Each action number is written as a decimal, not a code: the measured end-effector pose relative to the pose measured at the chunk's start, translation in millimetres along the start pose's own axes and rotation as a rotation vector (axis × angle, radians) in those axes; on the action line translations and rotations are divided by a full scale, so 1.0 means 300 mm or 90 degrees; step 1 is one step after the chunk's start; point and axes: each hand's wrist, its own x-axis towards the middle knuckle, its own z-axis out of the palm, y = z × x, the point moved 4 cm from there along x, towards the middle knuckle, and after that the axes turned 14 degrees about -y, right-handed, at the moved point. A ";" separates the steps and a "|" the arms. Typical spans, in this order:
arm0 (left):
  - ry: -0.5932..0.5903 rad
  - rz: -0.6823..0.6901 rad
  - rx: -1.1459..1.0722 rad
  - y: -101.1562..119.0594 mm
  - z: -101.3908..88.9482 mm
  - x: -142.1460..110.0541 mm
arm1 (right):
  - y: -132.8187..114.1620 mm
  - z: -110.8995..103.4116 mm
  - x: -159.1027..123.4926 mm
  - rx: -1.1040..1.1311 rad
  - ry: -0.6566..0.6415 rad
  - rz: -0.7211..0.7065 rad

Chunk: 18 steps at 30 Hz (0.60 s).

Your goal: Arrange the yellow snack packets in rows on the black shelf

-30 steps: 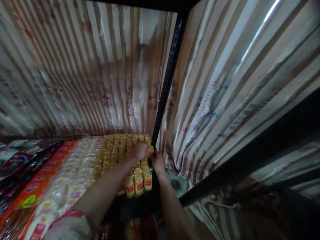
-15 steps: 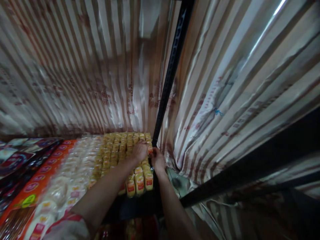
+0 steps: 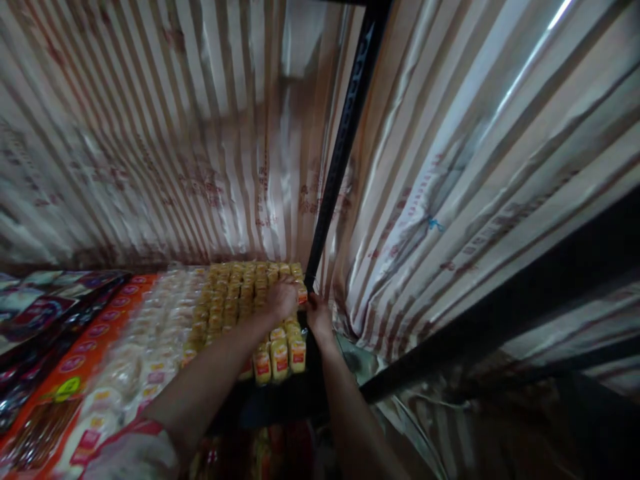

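At the back right end of the stacked rows, my left hand is closed at the left side of a small yellow wrapped packet with a red-orange label. From the right, my right hand has its bent fingers at the same packet's edge, close to the black post; its fingertips are dim and partly hidden. Around my left hand stand tight rows of similar yellow packets. Nearer to me, several more packets face forward with red labels, below my left wrist.
Left of the yellow rows lie white wrapped packets, then orange packaging and dark bags. A black upright post rises behind my hands. Striped sheeting hangs behind and to the right. A dark shelf edge runs in front.
The view has shifted slightly. My hands stay at the same packet at the back right, the left hand a little higher in the picture.
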 end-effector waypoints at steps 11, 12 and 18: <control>-0.028 0.059 -0.004 0.168 -0.013 -0.167 | -0.188 -0.154 -0.172 -0.071 -0.006 -0.024; -0.026 0.063 -0.012 0.180 -0.009 -0.197 | -0.200 -0.161 -0.200 -0.076 -0.004 -0.037; 0.023 0.099 -0.063 0.227 0.030 -0.426 | -0.238 -0.157 -0.420 -0.074 -0.034 -0.130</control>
